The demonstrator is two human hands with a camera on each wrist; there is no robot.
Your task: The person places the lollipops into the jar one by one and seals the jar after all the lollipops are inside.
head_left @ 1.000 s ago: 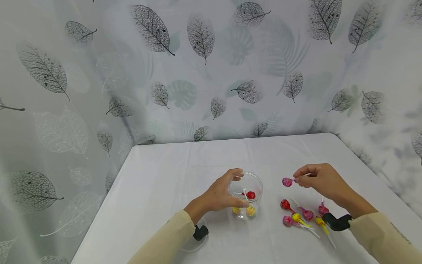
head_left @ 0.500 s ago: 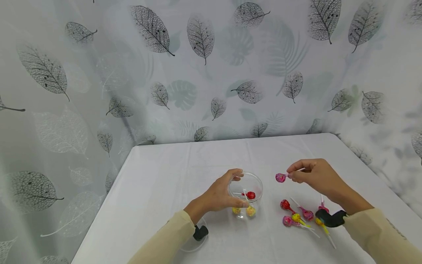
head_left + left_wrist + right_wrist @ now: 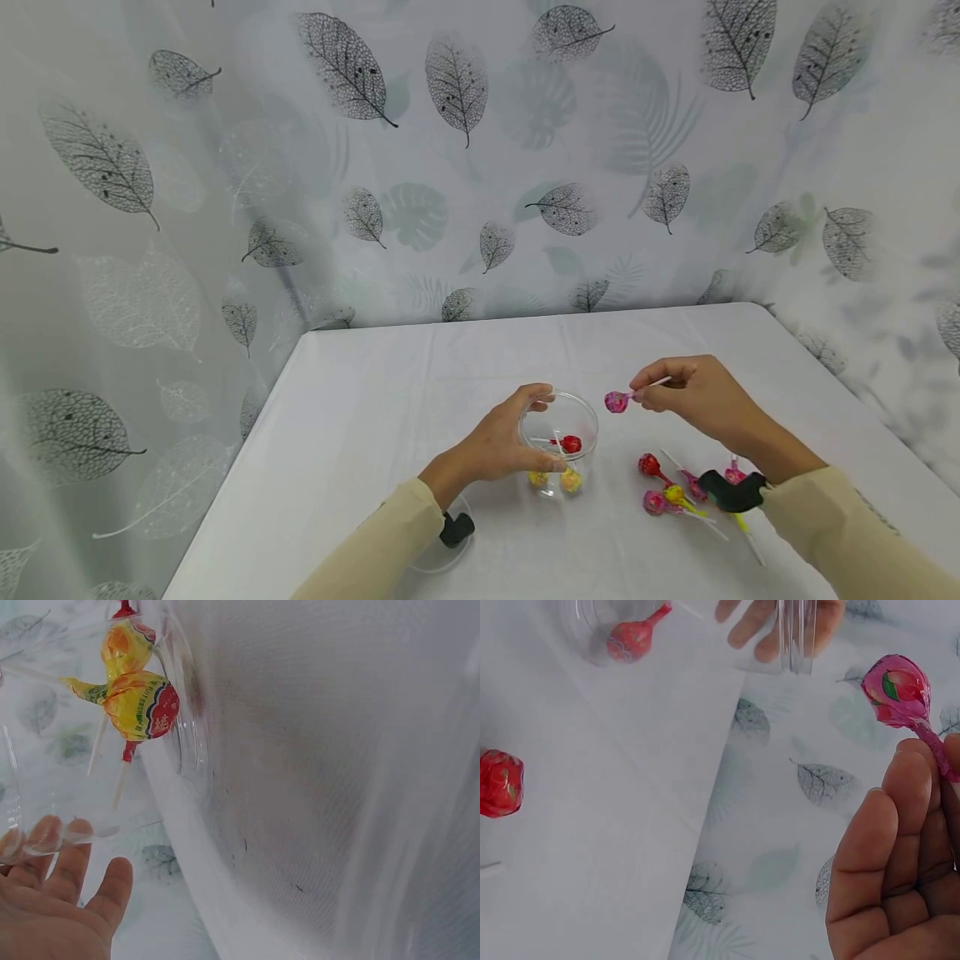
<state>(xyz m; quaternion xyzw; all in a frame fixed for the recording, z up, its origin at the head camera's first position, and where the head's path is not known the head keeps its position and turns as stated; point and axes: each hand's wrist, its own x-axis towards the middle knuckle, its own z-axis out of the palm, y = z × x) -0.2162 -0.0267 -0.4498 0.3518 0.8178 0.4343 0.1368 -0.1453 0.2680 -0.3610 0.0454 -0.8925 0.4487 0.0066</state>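
My left hand (image 3: 495,437) grips a clear plastic jar (image 3: 581,429) by its side, fingers behind and thumb in front. Inside it lie a red lollipop (image 3: 571,444) and yellow lollipops (image 3: 142,705), seen through the wall. My right hand (image 3: 693,396) pinches a pink lollipop (image 3: 617,402) by its stick, holding it in the air just right of the jar's rim. In the right wrist view the wrapped pink head (image 3: 898,690) stands beyond the fingertips, apart from the jar.
Several lollipops lie on the white table (image 3: 375,400) below my right hand, among them a red one (image 3: 649,465), a pink one (image 3: 655,502) and a yellow one (image 3: 674,494). Under my left wrist is a clear round lid (image 3: 435,557). Leaf-print curtains (image 3: 480,167) surround the table.
My right hand has moved left with the pink lollipop, from above the loose lollipops toward the jar, and rises slightly. The left hand and jar have stayed put.
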